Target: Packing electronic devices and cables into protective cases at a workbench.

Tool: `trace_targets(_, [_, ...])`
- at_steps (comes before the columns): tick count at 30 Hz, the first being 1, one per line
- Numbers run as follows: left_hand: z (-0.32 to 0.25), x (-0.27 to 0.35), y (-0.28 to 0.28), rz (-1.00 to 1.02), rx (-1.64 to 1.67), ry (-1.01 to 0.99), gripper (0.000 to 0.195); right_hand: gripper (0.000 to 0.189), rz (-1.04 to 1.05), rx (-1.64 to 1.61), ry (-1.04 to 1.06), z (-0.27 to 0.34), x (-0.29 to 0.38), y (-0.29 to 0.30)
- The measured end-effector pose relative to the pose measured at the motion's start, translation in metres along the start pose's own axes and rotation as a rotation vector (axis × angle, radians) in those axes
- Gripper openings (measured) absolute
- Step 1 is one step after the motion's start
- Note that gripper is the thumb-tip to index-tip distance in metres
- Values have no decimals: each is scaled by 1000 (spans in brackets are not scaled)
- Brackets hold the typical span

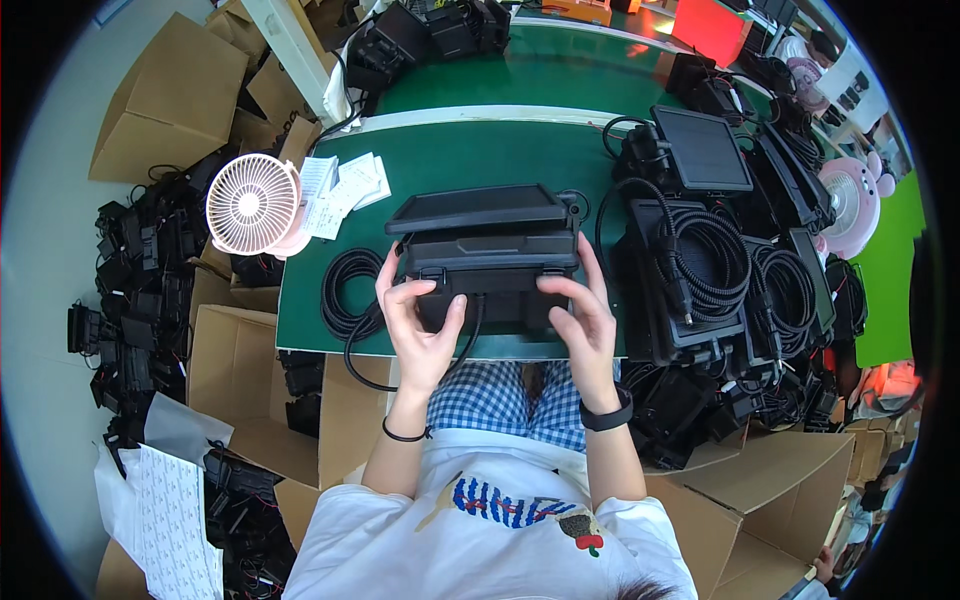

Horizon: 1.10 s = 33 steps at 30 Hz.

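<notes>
A black plastic device case (491, 259) with a flat, tilted panel (480, 208) on top is at the front of the green table (465, 157). My left hand (420, 315) grips its left side, index finger at a latch and thumb against the lower front. My right hand (586, 311) is at its right side, index finger on the other latch, thumb raised off the front. A black cable hangs from the case's front and passes under my left wrist. Left of the case lies a coiled black corrugated cable (349, 292) on the table. Whether the latches are fastened, I cannot tell.
A pink fan (255, 206) and paper slips (341, 196) stand at the left. Black devices with coiled cables (705, 266) are stacked at the right, near another pink fan (851, 202). Open cardboard boxes (240, 375) flank the table. A person (814, 49) is in the far right background.
</notes>
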<state>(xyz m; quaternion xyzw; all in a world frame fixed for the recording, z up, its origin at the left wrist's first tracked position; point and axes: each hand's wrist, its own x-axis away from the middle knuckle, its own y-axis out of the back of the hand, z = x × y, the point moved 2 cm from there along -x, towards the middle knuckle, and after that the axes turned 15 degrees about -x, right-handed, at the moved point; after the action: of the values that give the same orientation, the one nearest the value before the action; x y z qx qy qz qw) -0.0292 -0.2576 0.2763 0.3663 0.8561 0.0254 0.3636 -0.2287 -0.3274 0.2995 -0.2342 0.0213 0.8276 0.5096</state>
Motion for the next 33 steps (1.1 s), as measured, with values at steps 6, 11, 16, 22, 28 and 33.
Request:
trace_targets(6, [-3,-1,1,35,-30,3,54,52,-268,-110,77,-15,2,-5])
trace_targets(11, [-4,-3,1,44,-22,28,55,55,-219,225,123,-17,-3,-1])
trace_targets(16, [-2,-2,1,53,-10,34,56,27,-314,102,123,-18,-14,-9])
trace_targets(22, [-1,-9,-1,38,135,33,37,18,-303,-53,83,-21,-21,-9])
trace_targets(28, [17,-18,-13,54,352,178,73,65,-205,41,181,-45,-19,-1])
trace_targets(33, [25,-20,-10,206,322,181,96,63,-216,164,146,-52,-14,-3])
